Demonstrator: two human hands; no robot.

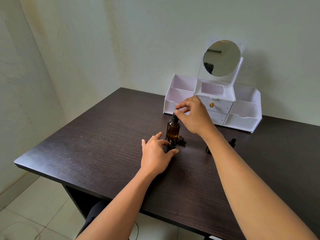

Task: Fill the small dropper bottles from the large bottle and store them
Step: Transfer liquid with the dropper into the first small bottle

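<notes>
On desk (103, 144), mirrored organizer (242, 118) behind large bottle (172, 129), right forearm (220, 148) half-hiding dropper (232, 141)

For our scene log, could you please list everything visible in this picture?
table: one, dark brown, foreground.
organiser: one, white, back right of the table.
mirror: one, round, atop the organiser.
large bottle: one, amber with black dropper top, upright mid-table.
small bottle: one, dark, just in front of the large bottle.
cap: one, dark, lying right of the large bottle.
dark item: count unclear, black, largely hidden behind the right forearm.
floor: pale tiles, lower left.
left hand: one, holds the small bottle.
right hand: one, pinches the large bottle's top.
</notes>
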